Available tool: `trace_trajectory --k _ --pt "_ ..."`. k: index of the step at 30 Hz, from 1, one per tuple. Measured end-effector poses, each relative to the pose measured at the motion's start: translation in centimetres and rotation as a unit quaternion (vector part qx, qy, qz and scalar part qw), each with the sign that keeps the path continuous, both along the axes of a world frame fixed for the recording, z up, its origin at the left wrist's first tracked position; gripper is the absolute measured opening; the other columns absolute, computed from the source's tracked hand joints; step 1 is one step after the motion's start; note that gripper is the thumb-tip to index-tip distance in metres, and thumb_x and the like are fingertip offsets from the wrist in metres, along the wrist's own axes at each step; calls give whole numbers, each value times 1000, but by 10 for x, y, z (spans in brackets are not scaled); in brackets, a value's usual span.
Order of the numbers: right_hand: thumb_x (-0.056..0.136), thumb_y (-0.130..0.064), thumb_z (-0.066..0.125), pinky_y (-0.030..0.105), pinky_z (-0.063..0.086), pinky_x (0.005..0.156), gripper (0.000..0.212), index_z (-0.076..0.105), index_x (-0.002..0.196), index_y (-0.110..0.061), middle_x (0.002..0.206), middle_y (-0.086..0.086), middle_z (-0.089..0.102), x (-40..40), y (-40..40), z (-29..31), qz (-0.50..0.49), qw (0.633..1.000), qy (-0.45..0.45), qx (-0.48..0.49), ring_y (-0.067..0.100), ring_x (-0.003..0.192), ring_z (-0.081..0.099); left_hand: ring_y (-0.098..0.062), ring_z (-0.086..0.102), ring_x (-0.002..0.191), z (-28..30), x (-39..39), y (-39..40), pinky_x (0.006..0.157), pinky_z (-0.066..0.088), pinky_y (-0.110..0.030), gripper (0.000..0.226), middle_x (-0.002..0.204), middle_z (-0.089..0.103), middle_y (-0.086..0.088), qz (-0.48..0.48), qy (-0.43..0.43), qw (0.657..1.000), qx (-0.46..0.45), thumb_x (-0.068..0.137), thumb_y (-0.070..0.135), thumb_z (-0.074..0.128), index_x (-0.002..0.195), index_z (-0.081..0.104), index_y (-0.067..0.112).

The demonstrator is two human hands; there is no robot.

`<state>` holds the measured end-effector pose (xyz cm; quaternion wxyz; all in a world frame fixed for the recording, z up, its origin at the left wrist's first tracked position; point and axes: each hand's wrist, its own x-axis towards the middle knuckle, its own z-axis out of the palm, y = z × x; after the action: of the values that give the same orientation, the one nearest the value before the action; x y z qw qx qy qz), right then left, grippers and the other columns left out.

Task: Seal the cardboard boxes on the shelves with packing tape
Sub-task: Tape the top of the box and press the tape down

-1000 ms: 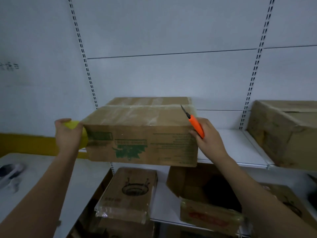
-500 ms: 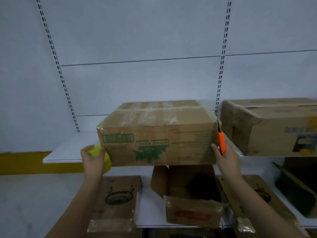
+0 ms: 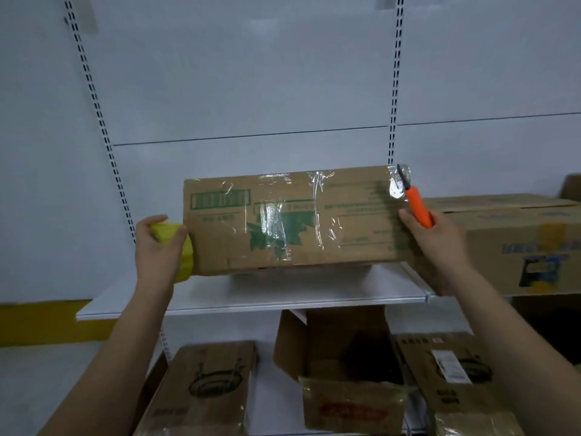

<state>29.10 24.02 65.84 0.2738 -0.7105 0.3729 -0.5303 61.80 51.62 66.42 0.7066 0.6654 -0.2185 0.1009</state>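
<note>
Backdrop: white slotted wall panels rise behind a white shelf [image 3: 251, 297], with more cartons on the level below.
Left grip: your left hand [image 3: 158, 247] wraps its fingers and thumb round a yellow tape roll [image 3: 176, 243] and presses it against the left end of the box [image 3: 292, 221].
Right grip: your right hand [image 3: 437, 237] grips an orange knife [image 3: 416, 206], blade pointing up toward the box's top right corner, while its fingers brace the box's right end.
Box: it is held between your two hands at the front of the shelf, its green-printed face toward you; whether its base rests on the shelf, you cannot tell from this angle.
Tape already on: clear shiny strips cross the front face and wrinkle at the top right corner beside the blade.
Neighbours: another carton [image 3: 515, 243] sits just right of your box on the same shelf; a pan-printed carton [image 3: 204, 388] and an open carton [image 3: 342, 350] lie below.
Step in hand: this looks like positioning the taped box, or finishing a wrap, with the tape perhaps awaiting its cut.
Next move: judge whether a strip still joins roll and box; if so, hold it taut and slice near the corner, blade away from your fingers. Then press loose ends flat.
</note>
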Motion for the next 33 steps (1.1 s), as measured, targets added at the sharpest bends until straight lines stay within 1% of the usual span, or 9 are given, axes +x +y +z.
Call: trace_trajectory --k 5,7,10,13,15,17,23,27,33 --pt "92 -36 62 35 38 66 21 57 96 -16 81 6 60 11 -14 -15 -90 995 49 21 34 81 60 -27 55 105 -16 -24 -9 81 48 -37 35 118 52 -3 -46 34 998 -23 91 27 69 122 52 28" --pt "94 -31 56 41 44 74 33 56 118 -9 110 19 63 20 -7 -15 -158 985 54 48 42 98 61 -29 61 100 -28 -33 -12 80 53 -40 31 118 58 -5 -79 69 994 -28 92 27 68 117 52 32" --pt "97 -27 54 46 50 85 61 29 152 -16 160 9 25 49 27 -6 -202 971 125 -27 40 116 57 -34 72 88 -45 -45 -19 81 59 -47 29 108 71 -16 -164 112 979 -42 92 18 67 112 53 34" --pt "93 -33 56 38 48 71 42 52 134 -28 121 7 64 87 61 -5 -150 977 127 -88 35 93 65 -24 71 80 -60 -51 -25 69 57 -37 31 103 69 -10 -185 110 977 11 90 21 70 115 54 30" --pt "91 -34 56 33 41 61 21 61 109 -25 76 1 57 107 75 -10 -148 959 219 -102 30 74 60 -27 72 79 -71 -47 -27 68 59 -41 29 101 69 -11 -195 147 970 6 90 19 71 112 54 29" --pt "93 -32 54 31 39 58 16 60 100 -20 65 -3 43 117 80 -12 -158 927 320 -116 27 67 53 -32 74 79 -78 -40 -26 72 61 -46 29 101 70 -17 -236 192 953 -6 92 9 67 112 53 25" --pt "92 -28 52 31 37 55 14 60 93 -16 62 -1 44 147 77 -2 -215 920 309 -106 30 63 51 -37 71 96 -78 -2 -31 87 56 -59 33 111 70 -15 -331 170 928 29 81 32 75 106 55 39" --pt "94 -26 54 32 40 57 15 59 95 -12 64 -1 45 191 86 -3 -258 915 296 -91 28 63 51 -28 64 100 -68 30 -29 82 56 -46 30 118 61 -6 -383 105 913 93 94 24 66 118 49 33" --pt "97 -44 51 40 48 65 43 53 118 -6 107 16 57 268 125 11 -250 922 274 -114 37 81 60 -32 71 63 -73 105 -3 58 58 -37 27 103 72 -22 -438 239 867 6 99 3 53 120 41 15"
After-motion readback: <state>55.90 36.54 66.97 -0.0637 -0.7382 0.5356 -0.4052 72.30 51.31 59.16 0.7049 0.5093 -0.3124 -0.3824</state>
